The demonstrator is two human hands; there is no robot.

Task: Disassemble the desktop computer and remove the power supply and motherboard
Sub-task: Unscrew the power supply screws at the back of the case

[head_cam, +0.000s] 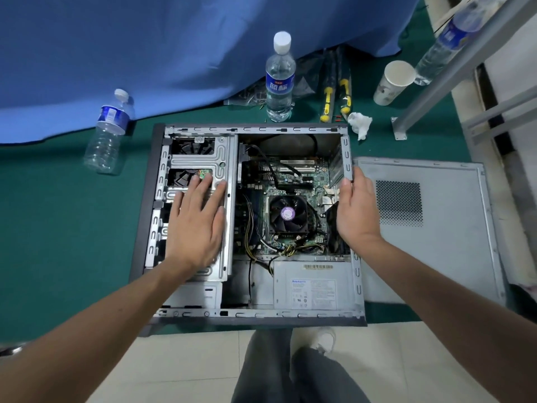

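Note:
An open desktop computer case (255, 314) lies on its side on green cloth. Inside, the green motherboard (296, 181) carries a black CPU fan (287, 214). The grey power supply (313, 289) sits in the near right corner, with cables running up to the board. My left hand (196, 219) rests flat, fingers spread, on the metal drive cage (200, 161). My right hand (357, 210) grips the case's right rear edge, thumb inside and fingers outside.
The removed side panel (436, 228) lies right of the case. Behind it stand two water bottles (279, 80) (109, 132), yellow-handled screwdrivers (337, 94), a paper cup (392, 82), a crumpled tissue (359, 123) and a metal frame leg (421, 103). My feet are on pale tiles in front.

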